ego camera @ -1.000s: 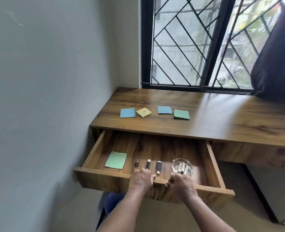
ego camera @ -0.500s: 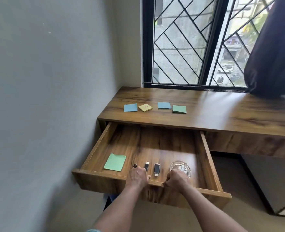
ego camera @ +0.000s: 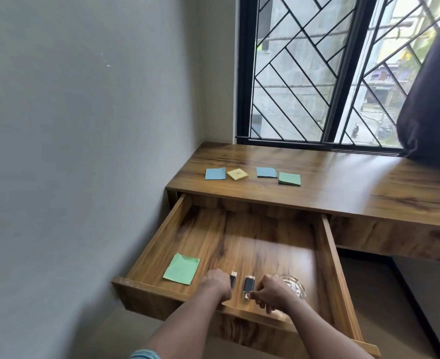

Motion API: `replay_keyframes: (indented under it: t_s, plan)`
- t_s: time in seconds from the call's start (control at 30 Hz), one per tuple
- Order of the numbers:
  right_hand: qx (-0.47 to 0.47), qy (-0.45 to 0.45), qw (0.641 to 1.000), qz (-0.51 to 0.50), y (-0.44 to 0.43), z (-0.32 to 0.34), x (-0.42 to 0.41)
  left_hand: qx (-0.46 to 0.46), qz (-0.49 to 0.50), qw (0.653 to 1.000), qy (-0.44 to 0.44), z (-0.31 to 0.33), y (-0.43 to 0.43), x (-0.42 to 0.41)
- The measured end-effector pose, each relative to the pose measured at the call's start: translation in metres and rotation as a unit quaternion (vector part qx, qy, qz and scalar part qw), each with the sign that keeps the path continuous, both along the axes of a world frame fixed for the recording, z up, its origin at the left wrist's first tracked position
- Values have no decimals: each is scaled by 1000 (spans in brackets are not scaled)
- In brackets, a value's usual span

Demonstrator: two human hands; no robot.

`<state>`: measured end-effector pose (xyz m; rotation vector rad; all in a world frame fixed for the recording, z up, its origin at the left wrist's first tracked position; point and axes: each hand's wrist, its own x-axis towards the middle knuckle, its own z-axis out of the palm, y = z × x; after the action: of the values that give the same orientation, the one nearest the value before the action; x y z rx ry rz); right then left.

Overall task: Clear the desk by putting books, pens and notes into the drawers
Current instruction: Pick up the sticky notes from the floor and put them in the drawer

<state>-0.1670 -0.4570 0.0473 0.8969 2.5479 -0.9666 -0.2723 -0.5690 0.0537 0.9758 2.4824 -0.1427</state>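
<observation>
- Drawer [ego camera: 330, 255] stood pulled far out from under the wooden desk [ego camera: 343, 187], its front edge nearest the person.
- Both hands sat at that front edge: the left hand [ego camera: 217, 282] was clenched over the rim, and the right hand [ego camera: 272, 292] was curled with its fingers bent down at the rim; I couldn't tell if it actually gripped the wood.
- Between the hands, inside the drawer, lay two small dark USB-like sticks [ego camera: 248, 283], and a glass dish [ego camera: 295, 286] sat just behind the right hand.
- One green note [ego camera: 181, 268] lay flat in the drawer's front left corner.
- On the desk, four notes lay in a row: a blue note [ego camera: 215, 173], a yellow note [ego camera: 237, 174], a second blue note [ego camera: 266, 172] and a green pad [ego camera: 289, 179].
- A dark curtain [ego camera: 431, 99] hung by the barred window [ego camera: 304, 73].
</observation>
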Motion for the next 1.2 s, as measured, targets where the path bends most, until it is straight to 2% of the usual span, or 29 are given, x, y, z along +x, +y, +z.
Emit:
replay_keyframes:
  t_s: [0.17, 0.27, 0.43, 0.53, 0.77, 0.9, 1.07, 1.2]
  plan:
    - [35, 38, 999, 10, 8, 7, -19, -8, 19, 997, -71, 5, 9, -20]
    - [49, 56, 997, 6, 22, 11, -35, 18, 56, 992, -109, 2, 16, -41]
    - [68, 82, 994, -13, 57, 14, -70, 116, 51, 992, -9, 3, 44, -93]
    - [78, 91, 992, -30, 84, 15, -102, 145, 55, 987, 33, 13, 68, -135]
    - [119, 110, 984, -66, 158, 20, -201, 199, 62, 977, 34, 22, 141, -262]
    - [117, 148, 979, -78, 204, 11, -271, 194, 62, 978, 36, 14, 191, -339]
    - [159, 132, 970, -132, 239, 10, -333, 214, 41, 975, 45, 7, 242, -404]
    - [164, 124, 966, -156, 264, 2, -376, 147, -13, 988, 53, 2, 277, -441]
